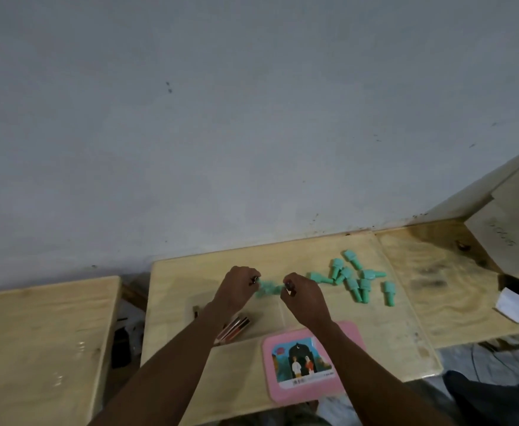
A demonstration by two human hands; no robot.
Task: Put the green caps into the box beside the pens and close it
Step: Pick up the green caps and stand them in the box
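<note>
Head view. Lower centre of frame: left hand (236,289) and right hand (306,302) meet over the wooden table (390,327). The fingers of both are curled in, pinching a small clump of the green caps (269,289) between them. More caps lie scattered to the right of the hands, most touching or near one another, one standing apart at the group's right end. The pink box (275,392) sits at bottom centre, partly under the right forearm, picture side up. Pens (235,327) lie just left of it, partly under the left forearm.

Step in hand, as I judge it: gathering caps for the box. Best to take few at a time, grip firmly and carry low over the table, since the caps look light and likely to roll. The box looks lidded, so it would need opening first.

Hard to make out: number of caps in the clump (blurred), the exact hold of the fingertips, whether the box is truly shut, how many pens there are. White paper (518,305) and a dark object are cut off at the right edge.
</note>
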